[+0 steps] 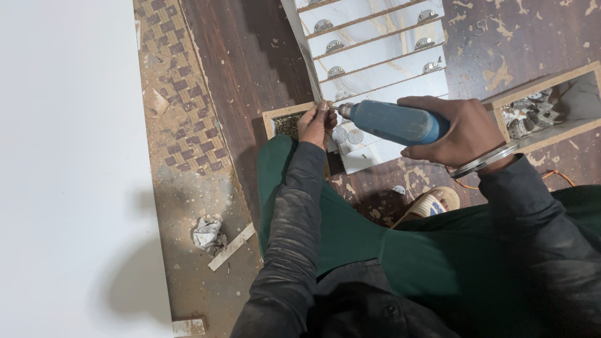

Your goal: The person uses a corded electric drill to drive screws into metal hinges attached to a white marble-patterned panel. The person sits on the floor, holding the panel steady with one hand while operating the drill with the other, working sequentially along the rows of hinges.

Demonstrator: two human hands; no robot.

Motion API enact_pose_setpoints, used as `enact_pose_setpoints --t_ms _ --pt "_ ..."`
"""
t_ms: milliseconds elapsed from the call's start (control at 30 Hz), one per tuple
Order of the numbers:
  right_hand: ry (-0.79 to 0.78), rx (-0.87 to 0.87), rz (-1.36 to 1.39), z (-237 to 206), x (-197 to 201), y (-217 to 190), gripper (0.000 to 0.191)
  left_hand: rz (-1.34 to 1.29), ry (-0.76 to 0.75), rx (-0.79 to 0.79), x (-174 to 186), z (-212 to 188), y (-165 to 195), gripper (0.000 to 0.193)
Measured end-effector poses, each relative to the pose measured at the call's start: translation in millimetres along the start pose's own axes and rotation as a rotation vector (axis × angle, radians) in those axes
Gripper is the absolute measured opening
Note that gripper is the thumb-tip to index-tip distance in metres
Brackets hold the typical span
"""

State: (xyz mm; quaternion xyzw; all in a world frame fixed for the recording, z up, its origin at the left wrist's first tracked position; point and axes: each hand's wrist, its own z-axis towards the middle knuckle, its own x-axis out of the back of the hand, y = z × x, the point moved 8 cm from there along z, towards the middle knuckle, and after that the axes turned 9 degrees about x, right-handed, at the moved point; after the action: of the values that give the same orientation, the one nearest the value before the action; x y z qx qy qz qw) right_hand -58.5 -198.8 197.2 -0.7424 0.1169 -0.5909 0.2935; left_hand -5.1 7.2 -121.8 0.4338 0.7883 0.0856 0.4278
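Right hand: the right hand was clenched around the rear of a blue power drill, holding it level with its nose pointing left, so the tip met the work squarely. A metal bangle sat at that wrist.
Left hand: the left hand was pinched at the drill's chuck, fingertips closed on something too small to make out, apparently to steady the tip where it touched the panel.
Drill: it lay across the near end of the stacked panels, between the two hands, its body just above the panel edge.
Panels: white marble-patterned panels were stacked in steps on the floor, each offset so that its row of round metal hinge cups stayed exposed. Two round fittings showed on the nearest panel, just below the drill.
Screw box: a small wooden-edged box of brassy screws sat touching the left hand's side, within easy reach.
Hardware tray: a long wooden tray of grey metal fittings lay to the right, beyond the right wrist.
Posture: the person sat low over the dark wooden floor, green trousers drawn up, a sandal under the drill.
Left side: a white board covered the left; a crumpled rag and a wood offcut lay on patterned flooring beside it.
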Motion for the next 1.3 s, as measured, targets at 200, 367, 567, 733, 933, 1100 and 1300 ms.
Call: enact_pose_setpoints --t_ms 200,367,567,733,933,1100,1300 --pt "-0.044 0.006 -0.032 2.7 -4.7 -5.3 0.085 0.036 -0.023 0.006 1.5 3.6 -2.8 0.035" --pt "-0.031 0.018 -0.052 2.8 -0.3 -6.2 0.084 0.069 -0.020 0.029 3.5 6.3 -6.4 0.036" --pt "-0.025 0.021 -0.055 2.5 3.8 -4.8 0.085 0.008 -0.077 0.034 -1.2 5.8 -3.1 0.032" --pt "-0.057 -0.012 -0.066 -1.3 3.3 -1.0 0.087 0.077 -0.064 0.030 -2.5 2.6 -1.1 0.030" --pt "-0.033 0.078 -0.058 -0.9 7.9 -5.7 0.085 0.204 -0.075 0.033 -6.9 0.4 3.1 0.033" --pt "-0.013 0.189 0.026 -2.9 25.1 -9.5 0.083 0.126 -0.137 0.074 -18.0 -6.0 7.3 0.034" --pt "-0.053 0.145 -0.008 -0.4 25.0 -7.9 0.086 0.259 -0.142 0.067 -27.2 -15.3 18.5 0.037"
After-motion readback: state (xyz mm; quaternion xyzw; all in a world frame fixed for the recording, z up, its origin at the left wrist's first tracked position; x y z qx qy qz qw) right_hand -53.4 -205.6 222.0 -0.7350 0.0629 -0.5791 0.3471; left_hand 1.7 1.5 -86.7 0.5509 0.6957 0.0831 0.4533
